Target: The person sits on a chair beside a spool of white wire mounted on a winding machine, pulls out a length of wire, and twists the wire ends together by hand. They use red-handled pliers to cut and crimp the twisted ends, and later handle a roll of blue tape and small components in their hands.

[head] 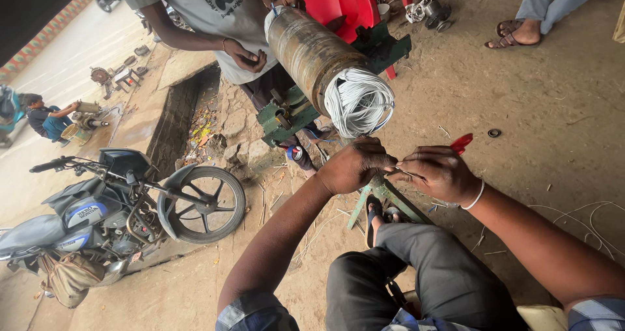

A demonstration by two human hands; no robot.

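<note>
A rusty metal cylinder, a motor stator (309,51), lies on a green stand (286,119), with a bundle of white winding wires (359,101) at its near end. My left hand (355,165) is closed just below the wire bundle, pinching thin wire. My right hand (437,173) is beside it, gripping a red-handled tool (461,143) and touching the same wire. My bent knee in grey trousers (423,266) is below both hands.
Another person in a grey shirt (215,12) stands behind the cylinder, a hand (246,56) near it. A motorcycle (117,207) is parked at left beside a drain trench (176,119). A red chair (338,2) stands behind. Sandalled feet (517,31) are at top right.
</note>
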